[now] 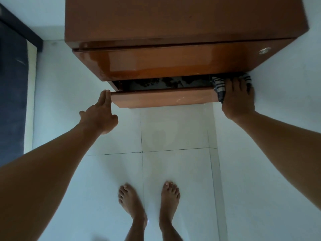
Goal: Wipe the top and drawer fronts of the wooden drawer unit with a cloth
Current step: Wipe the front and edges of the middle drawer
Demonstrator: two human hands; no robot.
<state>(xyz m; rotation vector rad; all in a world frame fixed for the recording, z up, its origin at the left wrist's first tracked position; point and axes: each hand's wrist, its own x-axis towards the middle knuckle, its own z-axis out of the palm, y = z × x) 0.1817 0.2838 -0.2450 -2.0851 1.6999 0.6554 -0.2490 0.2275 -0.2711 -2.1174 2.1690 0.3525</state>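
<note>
Hands working at both ends of the lower drawer

Head view: the wooden drawer unit (173,20) is standing against a pale wall, its flat top facing the camera. Its glossy upper drawer front (156,61) is sitting flush and is carrying a round metal lock (264,50) near its right end. The lower drawer front (161,99) is standing out from the body, and the gap behind it is showing something dark that is too dim to tell.

The left hand (100,117) is reaching forward with its fingers straight and together, their tips touching the left end of the lower drawer front and gripping nothing. The right hand (238,100) is curling its fingers over the striped cloth (219,88), pressing it onto the right end of the same drawer front. The cloth is bunching under the fingers and draping over the drawer's top edge.

Two bare feet (132,204) are standing on the white tiled floor (175,133), well back from the unit.
</note>
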